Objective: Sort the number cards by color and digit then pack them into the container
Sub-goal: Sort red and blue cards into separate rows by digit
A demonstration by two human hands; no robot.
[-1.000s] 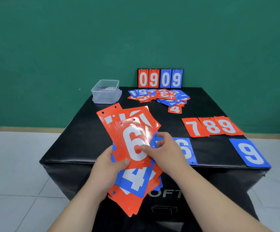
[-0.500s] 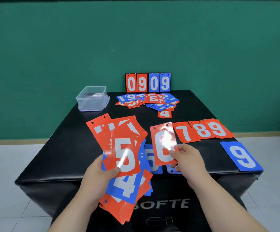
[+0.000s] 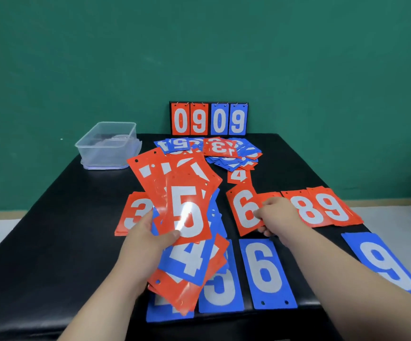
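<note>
- Far left, at ten o'clock on the surface (image 3: pixel 52 230): the clear container (image 3: pixel 106 143), well apart from the sorted cards. Looks rigid and light, easiest to take by the rim.
- At nine o'clock: the red 3 (image 3: pixel 132 212), flat on the surface and partly hidden behind the fanned stack (image 3: pixel 170 183).
- Left hand (image 3: pixel 145 244): grip closed round that fanned stack of red and blue cards, thumb pressing on the red 5 (image 3: pixel 187 212) on top, with the blue 4 (image 3: pixel 189 262) showing beneath.
- Seems thin, glossy, slightly bendy plastic: light, yet slick enough to slide out of a loose fan. Calls for firm pressure near the lower edge.
- At six o'clock, flat on the surface: the blue 5 (image 3: pixel 220 291), partly under the fan, and the blue 6 (image 3: pixel 266 271) just beside it.
- At twelve o'clock: the unsorted pile (image 3: pixel 214 150), with the scoreboard stand (image 3: pixel 209 119) upright behind it.
- Right hand (image 3: pixel 278 217): grip pinching the right edge of the red 6 (image 3: pixel 243 207), held tilted just left of the red row. Cannot tell whether the card touches the surface.
- Probably hard to lift once flat, so an edge pinch suits better than a flat pick.
- At three o'clock: the red 8 (image 3: pixel 305 207) and red 9 (image 3: pixel 335 207), overlapping in a row.
- At four o'clock, by the front-right corner: the blue 9 (image 3: pixel 386 264).
</note>
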